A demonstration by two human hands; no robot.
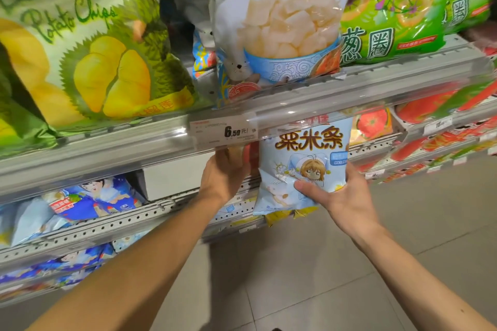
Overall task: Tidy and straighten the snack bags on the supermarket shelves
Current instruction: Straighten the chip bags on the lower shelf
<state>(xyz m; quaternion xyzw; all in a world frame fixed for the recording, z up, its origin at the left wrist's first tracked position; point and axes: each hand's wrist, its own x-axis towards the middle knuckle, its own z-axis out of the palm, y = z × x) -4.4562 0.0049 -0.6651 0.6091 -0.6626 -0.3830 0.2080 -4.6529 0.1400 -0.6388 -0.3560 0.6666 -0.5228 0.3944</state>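
A light blue snack bag [304,158] with a cartoon girl and brown Chinese lettering stands upright in front of the second shelf. My right hand [338,193] grips its lower right corner, thumb across the front. My left hand [224,174] reaches under the upper shelf rail just left of that bag; its fingertips are hidden behind the bag's edge and the rail, so I cannot tell whether they hold anything. Above, on the upper shelf [295,99], stand a shrimp flakes bag [282,21], a durian potato chips bag [88,43] and a green onion ring bag [395,8].
A price tag [224,131] reading 6.50 sits on the upper shelf rail. Blue bags [91,199] lie on the perforated lower shelf at left. Red and orange bags [373,123] fill the shelves at right. A yellow bag [285,215] peeks out below the held bag. Grey tiled floor [309,277] lies beneath.
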